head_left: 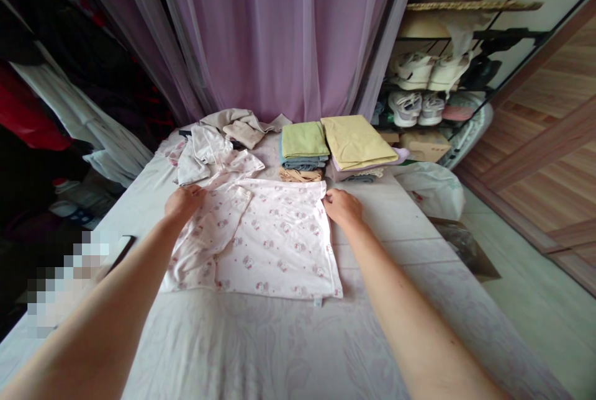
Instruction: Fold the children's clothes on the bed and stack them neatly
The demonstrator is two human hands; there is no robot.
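A pale pink garment with a small cartoon print (274, 238) lies spread on the bed, a sleeve folded across its left part. Its kind is not fully clear; it looks like a pajama top. My left hand (184, 201) is closed on its upper left part. At the upper right corner, the fingers of my right hand (343, 206) pinch the edge. Just beyond it stand two stacks of folded clothes, one topped by a green cloth (303, 139), the other by a yellow cloth (358, 141). Loose crumpled clothes (209, 145) are heaped behind my left hand.
The bed's patterned sheet (288, 350) stretches toward me. Purple curtains (279, 33) hang behind the bed. To the right are a shoe rack with sneakers (410, 108), a plastic bag (433, 189) and a wooden door (549, 114). A dark flat object (121, 251) lies near my left forearm.
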